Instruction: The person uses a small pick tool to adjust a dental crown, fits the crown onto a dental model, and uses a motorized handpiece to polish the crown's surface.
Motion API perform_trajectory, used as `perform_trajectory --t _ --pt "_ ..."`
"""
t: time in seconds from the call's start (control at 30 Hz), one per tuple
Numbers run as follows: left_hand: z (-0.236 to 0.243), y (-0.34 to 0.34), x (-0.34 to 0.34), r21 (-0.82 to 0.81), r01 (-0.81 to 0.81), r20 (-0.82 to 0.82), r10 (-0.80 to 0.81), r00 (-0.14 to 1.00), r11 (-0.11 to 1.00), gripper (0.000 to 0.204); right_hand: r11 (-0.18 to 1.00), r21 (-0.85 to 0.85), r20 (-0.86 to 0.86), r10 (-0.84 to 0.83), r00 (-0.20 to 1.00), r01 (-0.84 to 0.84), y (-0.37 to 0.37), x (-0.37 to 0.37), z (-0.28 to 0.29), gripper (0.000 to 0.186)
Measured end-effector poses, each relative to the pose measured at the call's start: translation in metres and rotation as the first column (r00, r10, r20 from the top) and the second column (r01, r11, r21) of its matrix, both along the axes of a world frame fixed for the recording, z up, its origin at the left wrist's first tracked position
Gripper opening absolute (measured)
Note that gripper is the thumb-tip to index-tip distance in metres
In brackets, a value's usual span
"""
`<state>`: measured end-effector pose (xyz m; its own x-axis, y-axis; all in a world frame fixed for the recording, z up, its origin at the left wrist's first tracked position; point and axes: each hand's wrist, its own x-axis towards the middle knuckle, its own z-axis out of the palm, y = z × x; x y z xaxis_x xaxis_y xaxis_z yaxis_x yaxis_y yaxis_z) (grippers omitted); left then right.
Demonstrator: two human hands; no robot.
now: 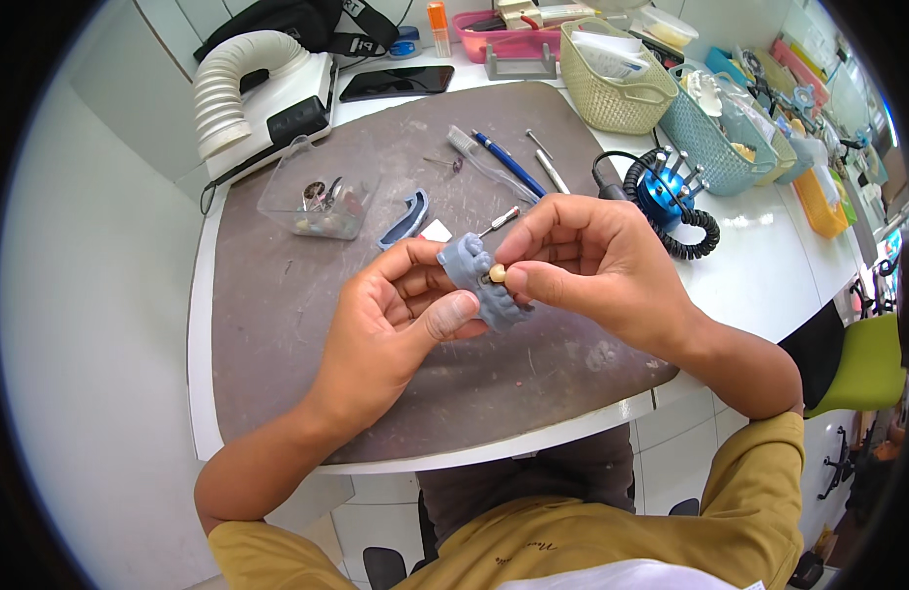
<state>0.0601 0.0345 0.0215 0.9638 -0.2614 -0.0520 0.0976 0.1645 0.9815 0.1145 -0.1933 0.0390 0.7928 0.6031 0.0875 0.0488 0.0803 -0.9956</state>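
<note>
My left hand (405, 310) grips a grey-blue dental model (466, 260) with moulded teeth, held up over the brown mat. Thumb and fingers close round its left side. In my right hand (592, 265), a small cream-coloured dental crown (498, 273) is pinched between thumb and index finger. The crown sits right at a gap in the model's row of teeth; whether it is seated or only touching, I cannot tell. Behind the model lie a curved grey-blue piece (403, 220) and a small tool with a thin metal tip (500, 221).
A clear plastic box (322, 192) of small parts stands at the mat's left. Beyond it is a white hose unit (248, 93). A blue pen (508, 162) and brush lie far ahead. A blue round holder of burs (671, 192) and baskets (621, 88) stand at right.
</note>
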Motion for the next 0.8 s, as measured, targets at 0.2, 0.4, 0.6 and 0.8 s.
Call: perform_trajectory --t 0.2,0.4,0.6,0.8 --pt "0.0004 0.0007 -0.0009 0.045 -0.019 0.057 0.017 0.998 0.999 0.033 1.0 0.016 -0.013 0.018 1.0 -0.018 0.001 0.0021 -0.003 0.015" --pt "0.0031 -0.0006 -0.0016 0.042 -0.051 0.079 0.047 0.996 0.998 0.031 0.999 0.009 -0.037 0.038 0.999 -0.038 -0.0001 0.0041 -0.0026 0.013" --pt "0.0028 -0.0015 -0.0027 0.041 -0.071 0.105 0.067 0.992 0.997 0.031 0.999 -0.002 -0.084 0.032 0.996 -0.032 -0.0001 0.0033 -0.0009 0.015" --pt "0.0033 -0.001 -0.0022 0.077 -0.073 0.115 0.064 0.991 0.994 0.031 1.0 0.008 -0.085 -0.001 0.996 0.002 0.0002 0.0009 0.0018 0.019"
